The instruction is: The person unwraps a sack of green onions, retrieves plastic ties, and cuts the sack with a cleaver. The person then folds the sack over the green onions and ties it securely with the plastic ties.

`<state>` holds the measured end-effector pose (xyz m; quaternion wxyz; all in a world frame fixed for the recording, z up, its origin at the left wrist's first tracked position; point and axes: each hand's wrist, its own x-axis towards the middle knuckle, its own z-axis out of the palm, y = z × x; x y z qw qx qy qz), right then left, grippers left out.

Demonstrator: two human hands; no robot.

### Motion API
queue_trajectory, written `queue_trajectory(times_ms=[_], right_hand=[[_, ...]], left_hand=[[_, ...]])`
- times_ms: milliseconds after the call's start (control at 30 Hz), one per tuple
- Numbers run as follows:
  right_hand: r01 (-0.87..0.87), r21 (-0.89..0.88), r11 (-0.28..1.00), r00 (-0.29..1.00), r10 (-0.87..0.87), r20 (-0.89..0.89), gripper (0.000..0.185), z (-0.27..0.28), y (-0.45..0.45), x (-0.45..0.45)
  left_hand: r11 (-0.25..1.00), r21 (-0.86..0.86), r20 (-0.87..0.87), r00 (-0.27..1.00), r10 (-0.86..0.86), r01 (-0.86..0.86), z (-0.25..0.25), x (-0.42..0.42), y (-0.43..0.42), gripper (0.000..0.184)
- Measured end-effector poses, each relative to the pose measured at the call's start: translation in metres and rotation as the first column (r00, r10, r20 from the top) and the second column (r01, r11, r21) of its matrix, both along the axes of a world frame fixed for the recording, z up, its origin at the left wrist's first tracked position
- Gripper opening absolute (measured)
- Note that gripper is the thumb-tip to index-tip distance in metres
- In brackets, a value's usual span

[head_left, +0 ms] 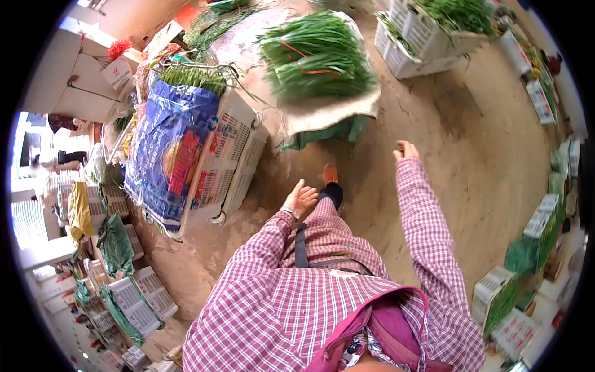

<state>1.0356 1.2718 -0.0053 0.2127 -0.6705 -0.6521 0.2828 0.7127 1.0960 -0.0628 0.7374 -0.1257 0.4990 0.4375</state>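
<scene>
My left hand (300, 198), palm turned up and fingers apart, holds nothing in front of my left hip. Out to the right, my right hand (406, 150) hangs over the floor with loosely bent fingers and nothing visible in it. Ahead of both hands lies a pile of long green chive-like leaves (322, 62), tied in bundles with red bands. It rests on a pale cloth (334, 108), with green sheeting (328, 133) showing underneath. Neither hand touches the pile. Nearest my left hand is a white plastic crate (243, 158) beside a blue printed sack (164, 146).
White crates (403, 54) holding greens stand at the upper right. More crates (493, 291) line the right wall, near a green bag (522, 255). On the left are stacked crates (133, 304) and a yellow cloth (80, 211). My foot (330, 174) is on the brown floor (458, 180).
</scene>
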Motion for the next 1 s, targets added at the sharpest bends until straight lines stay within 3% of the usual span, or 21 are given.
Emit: queue_trajectory(times_ms=[33,100,200,267,333,400,433,467,567,633,667,700,733,800,867,933,1000], right_hand=[[-0.097,0.033,0.995,0.983,0.09,0.162,0.037,-0.009,0.02,-0.029],[-0.227,0.007,0.974,0.949,0.219,0.228,0.051,-0.015,0.051,-0.06],[-0.291,-0.06,0.955,0.898,0.295,0.327,0.07,-0.033,0.1,-0.082],[-0.358,-0.09,0.929,0.857,0.366,0.362,0.082,-0.057,0.121,-0.094],[-0.398,-0.183,0.899,0.799,0.438,0.412,0.085,-0.054,0.146,-0.1],[-0.465,-0.256,0.847,0.74,0.531,0.413,0.09,-0.081,0.17,-0.112],[-0.486,-0.32,0.813,0.699,0.582,0.416,0.091,-0.084,0.183,-0.113],[-0.526,-0.35,0.775,0.646,0.632,0.428,0.089,-0.105,0.194,-0.124],[-0.688,-0.387,0.614,0.458,0.781,0.425,0.053,-0.147,0.233,-0.118],[-0.674,-0.535,0.51,0.371,0.859,0.352,0.035,-0.175,0.263,-0.124],[-0.718,-0.492,0.493,0.365,0.867,0.338,0.033,-0.166,0.276,-0.126],[-0.707,-0.491,0.509,0.412,0.861,0.298,0.032,-0.162,0.29,-0.135],[-0.695,-0.5,0.516,0.45,0.855,0.257,0.031,-0.157,0.305,-0.139],[-0.735,-0.365,0.571,0.507,0.821,0.264,0.029,-0.102,0.334,-0.159],[-0.755,-0.301,0.583,0.547,0.812,0.203,0.03,-0.102,0.376,-0.168],[-0.802,-0.33,0.498,0.455,0.867,0.204,0.029,-0.098,0.401,-0.173],[-0.806,-0.333,0.49,0.43,0.87,0.241,0.026,-0.093,0.413,-0.179]], left_hand=[[0.997,-0.059,-0.006,0.999,0.039,-0.039,-0.019,0.001,0.03,0.069],[0.992,-0.088,0.039,0.995,0.09,-0.087,-0.053,0.024,0.084,0.046],[0.99,-0.004,0.181,0.973,0.141,-0.143,-0.096,0.051,0.157,0.062],[0.972,-0.128,0.094,0.973,0.209,-0.196,-0.127,0.052,0.18,0.052],[0.96,-0.07,0.094,0.956,0.277,-0.271,-0.151,0.055,0.199,0.038],[0.902,-0.221,-0.172,0.926,0.337,-0.37,-0.15,0.052,0.23,0.039],[0.887,-0.246,-0.158,0.919,0.36,-0.39,-0.144,0.052,0.243,0.046],[0.874,-0.267,-0.154,0.913,0.377,-0.405,-0.147,0.04,0.254,0.054],[0.818,-0.295,-0.254,0.866,0.431,-0.494,-0.151,0.042,0.284,0.036],[0.787,-0.247,-0.322,0.814,0.483,-0.565,-0.154,0.035,0.307,0.029],[0.757,-0.221,-0.371,0.771,0.518,-0.615,-0.151,0.032,0.318,0.027],[0.715,-0.179,-0.375,0.718,0.586,-0.676,-0.148,0.028,0.332,0.011],[0.707,-0.001,-0.401,0.648,0.648,-0.707,-0.15,0.024,0.343,0.011],[0.576,0.246,-0.304,0.502,0.81,-0.78,-0.09,0.012,0.387,0.01],[0.645,0.256,-0.339,0.558,0.758,-0.72,-0.077,-0.008,0.42,0.01],[0.689,0.183,-0.402,0.586,0.703,-0.701,-0.073,-0.019,0.441,0.01],[0.738,0.085,-0.514,0.605,0.608,-0.669,-0.068,-0.027,0.457,0.011]])
